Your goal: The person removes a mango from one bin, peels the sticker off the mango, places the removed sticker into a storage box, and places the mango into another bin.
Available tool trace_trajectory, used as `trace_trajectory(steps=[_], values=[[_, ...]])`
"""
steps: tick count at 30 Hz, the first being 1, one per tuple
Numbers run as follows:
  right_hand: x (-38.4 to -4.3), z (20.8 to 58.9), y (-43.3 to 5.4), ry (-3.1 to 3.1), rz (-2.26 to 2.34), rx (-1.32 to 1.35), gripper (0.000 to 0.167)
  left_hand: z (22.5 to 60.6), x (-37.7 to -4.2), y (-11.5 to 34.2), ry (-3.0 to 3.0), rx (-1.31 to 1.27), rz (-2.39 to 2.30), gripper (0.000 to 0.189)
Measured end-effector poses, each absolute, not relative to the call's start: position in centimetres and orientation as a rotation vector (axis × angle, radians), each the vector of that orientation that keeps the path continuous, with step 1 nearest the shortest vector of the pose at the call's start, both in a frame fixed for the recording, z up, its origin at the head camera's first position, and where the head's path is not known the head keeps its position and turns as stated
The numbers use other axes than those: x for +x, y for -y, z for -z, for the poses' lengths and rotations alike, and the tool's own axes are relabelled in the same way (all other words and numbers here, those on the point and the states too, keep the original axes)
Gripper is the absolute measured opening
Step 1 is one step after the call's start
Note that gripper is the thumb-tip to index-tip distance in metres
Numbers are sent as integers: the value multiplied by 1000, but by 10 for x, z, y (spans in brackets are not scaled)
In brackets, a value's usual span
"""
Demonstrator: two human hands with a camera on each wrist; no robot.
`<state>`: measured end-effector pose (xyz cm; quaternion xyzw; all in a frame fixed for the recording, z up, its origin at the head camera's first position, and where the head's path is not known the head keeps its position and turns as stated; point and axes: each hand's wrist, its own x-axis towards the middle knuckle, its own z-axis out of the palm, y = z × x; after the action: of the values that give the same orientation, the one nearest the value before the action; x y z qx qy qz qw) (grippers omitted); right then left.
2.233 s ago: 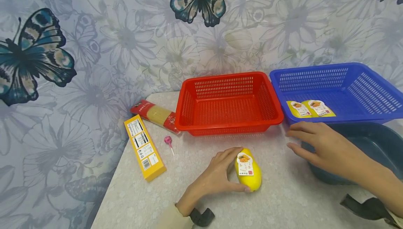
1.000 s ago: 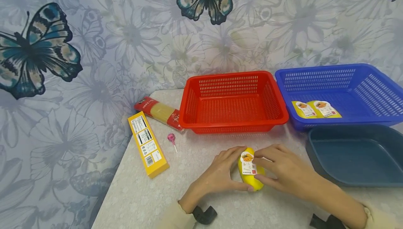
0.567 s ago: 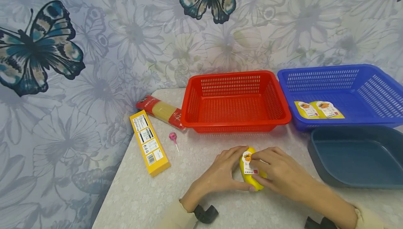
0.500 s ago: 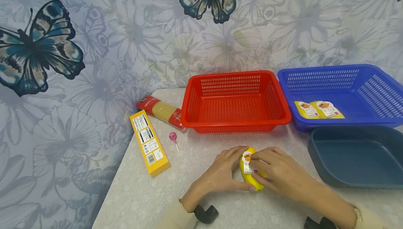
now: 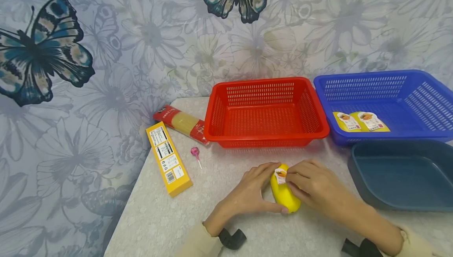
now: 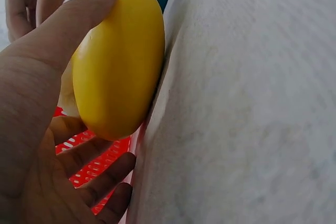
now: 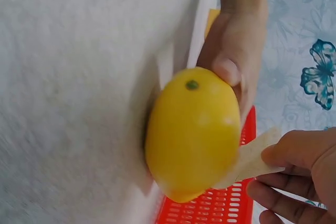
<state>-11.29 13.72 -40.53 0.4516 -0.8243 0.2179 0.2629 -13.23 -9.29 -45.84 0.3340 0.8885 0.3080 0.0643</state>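
A smooth yellow mango (image 5: 285, 199) lies on the table (image 5: 198, 217) in front of the red basket. My left hand (image 5: 249, 194) grips it from the left, with the thumb at its near end, as the left wrist view also shows. Between the thumb and fingers of my right hand (image 5: 320, 188) is the edge of a paper sticker (image 5: 280, 175) with a mango picture. In the right wrist view the sticker (image 7: 245, 163) stands away from the fruit's skin, its other end still against the mango (image 7: 191, 129).
Behind stands a red basket (image 5: 269, 136); right of it a blue basket (image 5: 410, 134) holds two labelled yellow mangoes (image 5: 357, 122). A dark teal basin (image 5: 400, 206) sits at right. At left lie a yellow box (image 5: 168, 158), a noodle packet (image 5: 184, 123) and a pink lollipop (image 5: 195, 152).
My right hand came from over the basin to the mango and took hold of the sticker. The sticker's lower part has come up off the fruit. My left hand has kept its grip.
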Motion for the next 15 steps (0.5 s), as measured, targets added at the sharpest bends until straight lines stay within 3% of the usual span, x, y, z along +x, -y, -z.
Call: trace_trajectory(steps=[15], values=[[-120, 392, -154, 2278, -609, 1030, 61, 458, -133, 93, -2699, 1075, -897, 107]])
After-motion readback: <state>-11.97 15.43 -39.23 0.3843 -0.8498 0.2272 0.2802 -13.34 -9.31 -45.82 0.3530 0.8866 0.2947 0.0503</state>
